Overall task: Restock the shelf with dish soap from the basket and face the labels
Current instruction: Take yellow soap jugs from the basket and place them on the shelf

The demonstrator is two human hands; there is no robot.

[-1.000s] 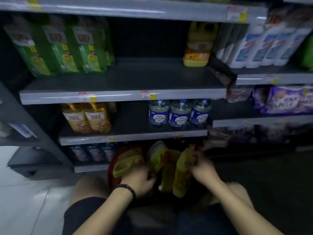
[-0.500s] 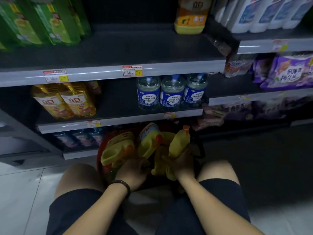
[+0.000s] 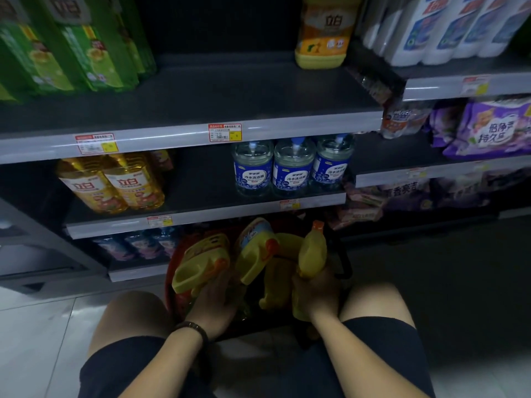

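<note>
- While I crouch at the shelf [image 3: 230,96], my right hand [image 3: 316,294] grips a yellow dish soap bottle [image 3: 311,254] — orange cap up — in the red basket [image 3: 171,282] between my knees.
- My left hand [image 3: 214,305] rests against a tilted yellow jug [image 3: 201,262] there; its fingers are hidden, so I cannot tell their grip.

Both forearms reach forward, left hand [image 3: 214,304] back-up with fingers hidden, right hand [image 3: 317,294] with fingers curled round a yellow bottle [image 3: 311,252].
</note>
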